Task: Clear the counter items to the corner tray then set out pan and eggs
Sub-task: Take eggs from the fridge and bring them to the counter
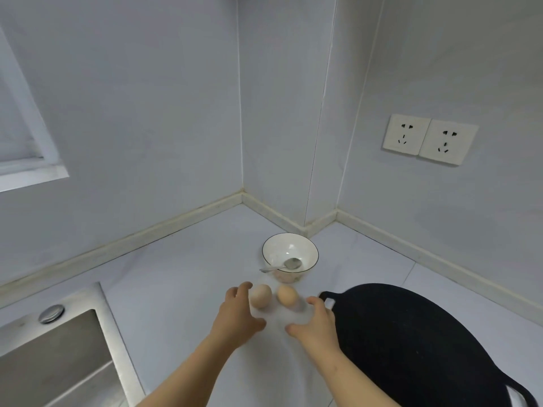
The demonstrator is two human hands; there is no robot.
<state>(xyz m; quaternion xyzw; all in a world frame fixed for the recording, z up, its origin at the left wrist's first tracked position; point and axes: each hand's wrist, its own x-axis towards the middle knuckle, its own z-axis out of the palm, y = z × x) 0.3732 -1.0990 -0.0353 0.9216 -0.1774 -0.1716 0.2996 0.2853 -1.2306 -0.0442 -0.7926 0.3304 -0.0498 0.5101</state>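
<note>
**A:** Entry one, eggs. Location?

**B:** Two pieces. Left egg [261,299] and right egg [287,295] lie side by side on the counter [182,289] with a small gap between them. They sit just in front of the bowl [307,248], which holds a spoon [291,263]. Pan [411,348]: black, flat on the counter to their right, one loop handle near the right egg.

**A:** Hands?

**B:** Left hand [238,315]: fingers loosely spread, tips just beside the left egg; contact cannot be told. Right hand [318,324]: fingers relaxed and apart, between the right egg and the pan's handle, gripping nothing. The two hands bracket the eggs.

**A:** Handling notes?

**B:** By judgement, the eggs are light, smooth and thin-shelled, and apt to roll on the slick counter. Take each round its middle with thumb and fingertips under gentle pressure, or cup it from beneath. The pan is likely heavy and rigid; lift it by its loop handles, one at each end.

**A:** Other fittings?

**B:** Sink [58,348], lower left. Wall sockets [429,139], a pair, on the right. No tray in view.
</note>
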